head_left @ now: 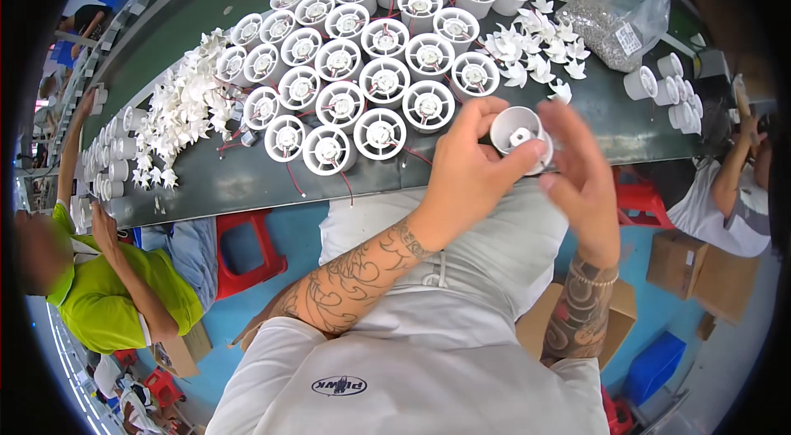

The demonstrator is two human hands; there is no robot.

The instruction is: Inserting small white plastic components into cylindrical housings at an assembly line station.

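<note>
Left fingers [472, 119] hold white cup [509, 123]; right fingers [570, 132] alongside.

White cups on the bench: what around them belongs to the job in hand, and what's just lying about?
Seems part of the work:
- white cup in the left hand, with the blurred right hand close by
- red-wired cups
- white finned pieces

Probably just about:
- red stools
- cardboard boxes
- blue bin
</note>
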